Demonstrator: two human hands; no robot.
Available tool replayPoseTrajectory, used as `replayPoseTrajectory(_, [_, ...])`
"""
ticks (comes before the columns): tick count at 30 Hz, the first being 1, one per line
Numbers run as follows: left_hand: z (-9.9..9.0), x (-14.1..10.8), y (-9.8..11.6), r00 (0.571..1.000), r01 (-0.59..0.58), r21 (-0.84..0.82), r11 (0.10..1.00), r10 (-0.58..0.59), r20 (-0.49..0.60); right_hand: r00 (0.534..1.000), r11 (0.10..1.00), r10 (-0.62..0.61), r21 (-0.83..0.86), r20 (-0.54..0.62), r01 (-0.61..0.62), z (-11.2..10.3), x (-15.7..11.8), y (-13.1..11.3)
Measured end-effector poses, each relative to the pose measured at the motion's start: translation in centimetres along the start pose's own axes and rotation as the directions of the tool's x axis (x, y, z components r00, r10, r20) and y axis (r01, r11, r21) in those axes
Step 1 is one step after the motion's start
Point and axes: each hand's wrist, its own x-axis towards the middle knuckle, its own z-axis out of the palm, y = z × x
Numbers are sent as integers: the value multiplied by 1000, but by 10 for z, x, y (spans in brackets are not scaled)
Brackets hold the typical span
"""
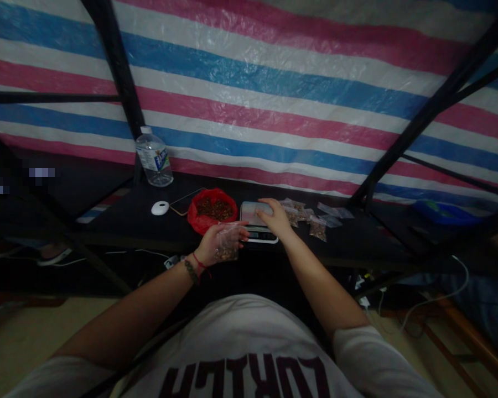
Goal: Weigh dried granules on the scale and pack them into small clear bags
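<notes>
My left hand (pixel 209 246) is closed on a small clear zip bag (pixel 227 243) with brown bits gathered at its bottom, held in front of the table edge. Just beyond it sits a red plastic bag (pixel 199 219), its mouth spread wide around a heap of brown pieces (pixel 214 209). A flat kitchen scale (pixel 249 214) with a small display lies to the right of that. Over the scale's right side is my right hand (pixel 276 216), thumb and fingers apart, with nothing visible between them. Several filled zip bags (pixel 317 228) lie right of this hand.
Flat clear bags (pixel 336 211) lie farther right. A large clear bottle (pixel 154 160) and a white mouse-shaped object (pixel 160 208) stand on the black table (pixel 120 221) at left. Black metal posts (pixel 122 72) frame a striped plastic sheet (pixel 249 94) behind. Cables (pixel 440 298) hang below.
</notes>
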Motion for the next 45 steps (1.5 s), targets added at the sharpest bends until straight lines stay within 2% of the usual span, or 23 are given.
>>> replayPoseTrajectory(2, [1,-1,-1,999,7,55,998,-10,51,989,988,-70,142,127,52,-2,-10,-21])
replayPoseTrajectory(4, [2,-2,-4,992,13,147,989,-31,119,958,969,-112,244,265,46,-2,-19,-39])
replayPoseTrajectory(7, [4,-3,-8,977,12,287,958,-72,199,901,957,-138,291,411,14,-3,-29,-59])
replayPoseTrajectory(10, [8,-5,-10,973,13,349,937,-92,210,872,954,-168,300,460,25,-8,-32,-70])
replayPoseTrajectory(13, [11,-8,-8,980,34,309,950,-93,176,863,951,-164,308,478,11,-14,-35,-76])
replayPoseTrajectory(17, [15,-11,-2,992,1,307,952,-38,117,900,937,-43,331,433,-115,-16,-43,-79])
replayPoseTrajectory(19, [15,-11,0,995,-84,360,929,60,79,929,937,35,311,368,-158,-15,-46,-76])
replayPoseTrajectory(21, [13,-9,0,976,-215,473,855,207,69,949,940,109,281,297,-196,-12,-48,-71])
replayPoseTrajectory(23, [11,-7,-1,935,-332,591,735,338,104,956,929,168,286,242,-235,-9,-48,-67])
replayPoseTrajectory(24, [9,-6,-3,919,-366,628,687,375,125,955,920,178,303,238,-247,-7,-48,-65])
replayPoseTrajectory(26, [7,-5,-5,904,-394,655,645,399,152,944,899,163,351,286,-261,-4,-50,-63])
replayPoseTrajectory(29, [7,-6,-5,898,-406,687,602,400,180,917,858,126,423,378,-292,-1,-52,-64])
replayPoseTrajectory(31, [8,-7,-3,899,-397,721,568,398,182,922,840,136,451,363,-302,-2,-53,-65])
replayPoseTrajectory(35, [13,-8,1,900,-327,729,602,434,45,947,856,197,426,254,-292,-7,-49,-67])
replayPoseTrajectory(39, [17,-6,4,865,-257,740,622,489,-111,954,875,224,390,200,-288,-13,-44,-63])
replayPoseTrajectory(45, [17,-1,8,839,-207,748,630,508,-195,963,892,209,371,170,-259,-17,-44,-60])
